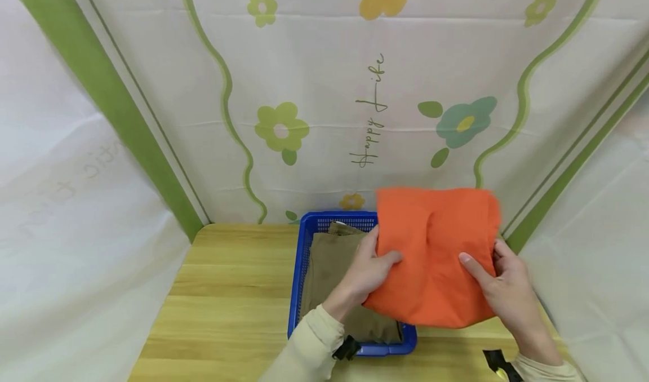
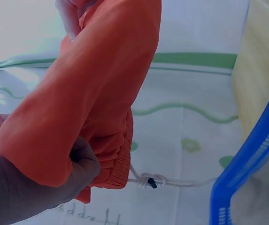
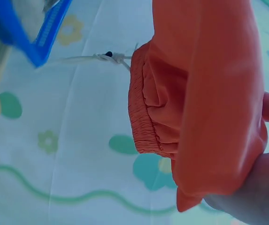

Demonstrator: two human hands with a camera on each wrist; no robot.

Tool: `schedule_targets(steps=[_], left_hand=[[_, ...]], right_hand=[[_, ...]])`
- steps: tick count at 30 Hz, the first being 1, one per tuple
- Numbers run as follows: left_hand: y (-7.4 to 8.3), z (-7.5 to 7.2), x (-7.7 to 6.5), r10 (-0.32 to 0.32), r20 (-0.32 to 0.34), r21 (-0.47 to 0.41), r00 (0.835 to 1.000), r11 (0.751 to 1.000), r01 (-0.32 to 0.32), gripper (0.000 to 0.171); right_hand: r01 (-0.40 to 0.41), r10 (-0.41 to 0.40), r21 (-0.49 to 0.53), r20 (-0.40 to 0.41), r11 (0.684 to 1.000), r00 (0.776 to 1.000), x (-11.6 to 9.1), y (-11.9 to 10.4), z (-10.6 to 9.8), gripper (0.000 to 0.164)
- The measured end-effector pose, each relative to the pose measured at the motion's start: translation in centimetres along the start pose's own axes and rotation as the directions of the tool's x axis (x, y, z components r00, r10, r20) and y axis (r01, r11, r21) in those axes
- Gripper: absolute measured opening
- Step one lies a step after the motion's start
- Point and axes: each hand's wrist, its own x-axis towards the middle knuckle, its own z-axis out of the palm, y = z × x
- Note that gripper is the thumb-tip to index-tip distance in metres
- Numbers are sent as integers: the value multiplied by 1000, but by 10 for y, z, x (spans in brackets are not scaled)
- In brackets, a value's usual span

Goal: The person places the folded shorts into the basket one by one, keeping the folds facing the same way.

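A folded orange garment (image 1: 431, 280) is held up in front of me, above the right part of the blue basket. My left hand (image 1: 369, 269) grips its left edge, thumb in front and fingers behind. On the opposite edge, my right hand (image 1: 512, 292) holds it in the same way. Both wrist views reveal a gathered elastic band (image 2: 120, 154) on the garment's far side, with a knotted white drawstring (image 3: 118, 57) hanging from it. Folded olive-brown cloth (image 1: 329, 269) lies in the basket, partly hidden by the left hand and the garment.
The blue plastic basket (image 1: 299, 275) stands on a wood-grain table (image 1: 228, 292), close to the back. White flower-printed curtains (image 1: 324, 72) enclose the table at the back and on both sides.
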Motion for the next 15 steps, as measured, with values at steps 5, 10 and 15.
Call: schedule_targets(steps=[5, 10, 15], left_hand=[[8, -22, -16, 30, -31, 47, 999, 998, -29, 43], [5, -44, -29, 11, -64, 70, 998, 998, -6, 47], [-8, -63, -37, -26, -82, 74, 996, 997, 32, 50]], right_hand=[[-10, 8, 59, 36, 998, 999, -3, -13, 20, 40], [-11, -4, 138, 107, 990, 994, -3, -17, 43, 41], [-40, 1, 203, 187, 978, 982, -1, -10, 63, 43]])
